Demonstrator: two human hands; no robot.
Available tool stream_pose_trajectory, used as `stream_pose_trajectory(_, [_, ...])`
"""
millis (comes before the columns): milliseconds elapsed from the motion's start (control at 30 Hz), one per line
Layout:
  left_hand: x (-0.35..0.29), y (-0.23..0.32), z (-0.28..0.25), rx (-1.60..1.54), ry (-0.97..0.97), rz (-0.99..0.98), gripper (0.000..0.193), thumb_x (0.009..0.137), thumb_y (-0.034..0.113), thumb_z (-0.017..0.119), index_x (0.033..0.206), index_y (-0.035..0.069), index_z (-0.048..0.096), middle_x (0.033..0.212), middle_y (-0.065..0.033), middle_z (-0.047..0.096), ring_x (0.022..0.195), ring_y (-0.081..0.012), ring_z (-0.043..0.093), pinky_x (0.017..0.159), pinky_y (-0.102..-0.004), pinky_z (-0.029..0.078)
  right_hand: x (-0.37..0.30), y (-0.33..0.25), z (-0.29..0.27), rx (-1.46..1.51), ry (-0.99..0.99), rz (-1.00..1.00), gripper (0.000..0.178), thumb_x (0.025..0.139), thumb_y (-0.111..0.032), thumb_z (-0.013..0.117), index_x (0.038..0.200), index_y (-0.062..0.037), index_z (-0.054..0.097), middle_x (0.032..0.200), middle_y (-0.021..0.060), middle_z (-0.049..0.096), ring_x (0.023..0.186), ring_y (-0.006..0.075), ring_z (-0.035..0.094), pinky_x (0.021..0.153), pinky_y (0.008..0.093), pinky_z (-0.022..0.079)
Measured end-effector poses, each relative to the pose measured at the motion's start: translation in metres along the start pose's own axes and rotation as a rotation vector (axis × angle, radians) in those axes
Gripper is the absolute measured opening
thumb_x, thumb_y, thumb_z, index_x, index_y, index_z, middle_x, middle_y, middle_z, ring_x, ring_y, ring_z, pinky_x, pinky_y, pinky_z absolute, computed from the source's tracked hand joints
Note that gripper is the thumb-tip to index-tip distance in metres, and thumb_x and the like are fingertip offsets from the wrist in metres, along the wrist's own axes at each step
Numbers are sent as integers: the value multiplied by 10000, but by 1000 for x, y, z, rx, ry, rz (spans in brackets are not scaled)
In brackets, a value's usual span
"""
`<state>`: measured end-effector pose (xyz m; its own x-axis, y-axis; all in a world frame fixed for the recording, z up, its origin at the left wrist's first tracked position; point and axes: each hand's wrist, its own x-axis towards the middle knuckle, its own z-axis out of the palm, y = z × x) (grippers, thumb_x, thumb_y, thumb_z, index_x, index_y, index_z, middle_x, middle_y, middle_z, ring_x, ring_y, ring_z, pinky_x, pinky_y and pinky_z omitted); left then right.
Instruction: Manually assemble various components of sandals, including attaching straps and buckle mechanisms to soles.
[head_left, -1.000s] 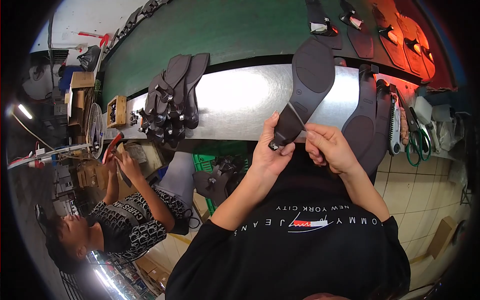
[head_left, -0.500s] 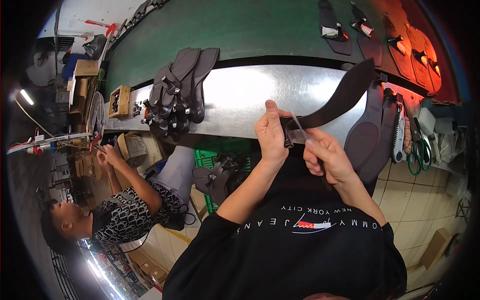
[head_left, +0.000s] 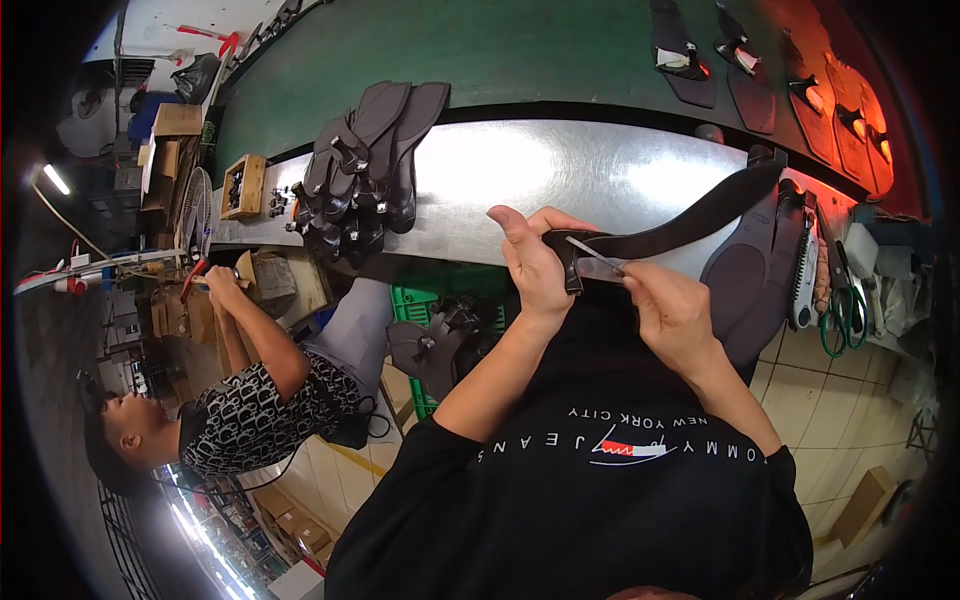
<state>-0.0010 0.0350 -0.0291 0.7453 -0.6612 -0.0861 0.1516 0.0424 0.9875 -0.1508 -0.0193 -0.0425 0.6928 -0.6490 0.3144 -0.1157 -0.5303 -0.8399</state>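
My left hand (head_left: 537, 268) grips the near end of a dark sandal (head_left: 690, 215), its thumb raised. The sandal's long sole curves away to the right above the metal surface, its edge toward me. A glossy black strap part hangs beside my left palm. With thumb and fingers pinched, my right hand (head_left: 677, 312) holds a thin pale strip (head_left: 592, 252). The strip's far end reaches the sandal by my left fingers; whether it is a tool or plastic film I cannot tell. Dark soles (head_left: 738, 270) lie to the right of my right hand.
A sandal pile (head_left: 360, 165) stands left on the metal ledge (head_left: 480, 190), by a wooden box (head_left: 243, 187). More sandals rest on the green belt (head_left: 520, 60) under red light. Green-handled scissors (head_left: 845, 318) hang right, near a utility knife (head_left: 803, 270). A co-worker (head_left: 250, 410) works left, past a green crate (head_left: 408, 305).
My right hand has shifted slightly right and turned; the pale strip now lies flatter across the sandal's near end. The sole's far end has swung lower and right. The left hand keeps its grip.
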Motion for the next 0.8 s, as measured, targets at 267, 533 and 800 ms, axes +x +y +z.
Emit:
stream_pose_trajectory(267, [2, 1, -5, -100, -17, -144, 921, 899, 728, 99, 618, 0, 589, 582, -76, 601, 489, -116, 534, 486, -207, 436, -4, -7, 1, 105, -80, -70, 115, 814, -2, 647, 918, -1, 597, 754, 142, 625, 679, 308, 626, 578, 365, 481])
stream_pose_trajectory(533, [17, 0, -3, -895, -73, -813, 570, 842, 665, 512, 652, 129, 475, 693, -47, 597, 635, -153, 554, 547, -292, 431, -5, -15, -5, 71, -19, -84, 90, 804, -3, 643, 886, -34, 623, 732, 124, 607, 636, 302, 607, 555, 370, 472])
stream_pose_trajectory(800, [3, -13, 4, -841, 14, -754, 650, 836, 754, 391, 810, 129, 568, 629, -38, 574, 655, -215, 561, 654, -323, 472, -4, -17, 2, -24, -10, 115, 40, 863, -42, 601, 872, -18, 570, 720, 148, 585, 639, 344, 594, 550, 392, 458])
